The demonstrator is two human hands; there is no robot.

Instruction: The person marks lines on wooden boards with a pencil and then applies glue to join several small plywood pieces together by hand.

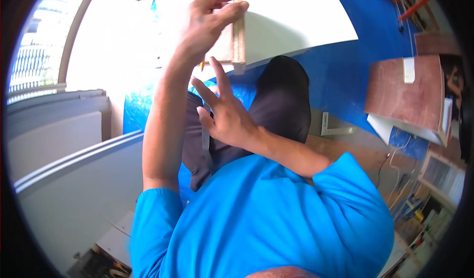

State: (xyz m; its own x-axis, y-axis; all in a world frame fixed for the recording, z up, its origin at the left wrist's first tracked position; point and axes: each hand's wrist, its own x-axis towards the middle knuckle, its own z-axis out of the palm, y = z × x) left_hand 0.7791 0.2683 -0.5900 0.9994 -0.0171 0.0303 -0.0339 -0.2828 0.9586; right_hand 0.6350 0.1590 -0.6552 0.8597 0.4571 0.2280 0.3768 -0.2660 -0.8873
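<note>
My left hand (215, 24) reaches far forward, thumb and fingers closed around the raw edge of an upright wooden board (238, 31). This board stands across a white panel (296, 21). Nearer to me, my right hand (224, 112) hovers over my lap, its fingers spread and nothing visible gripped in them. A yellow pencil-like tip (202, 66) shows beside my left wrist, close to the right fingertips. Below the right thumb, a narrow greyish strip (205, 137) lies against my dark trousers; its kind is unclear, and my fingers partly cover it.
Blue sheeting (331, 75) covers the floor. A reddish-brown wooden box (405, 88) stands at right, with a metal square (335, 127) nearer me. Grey-white panels (79, 169) lean at left below a bright window (39, 46). Cables and tools (414, 209) lie at lower right.
</note>
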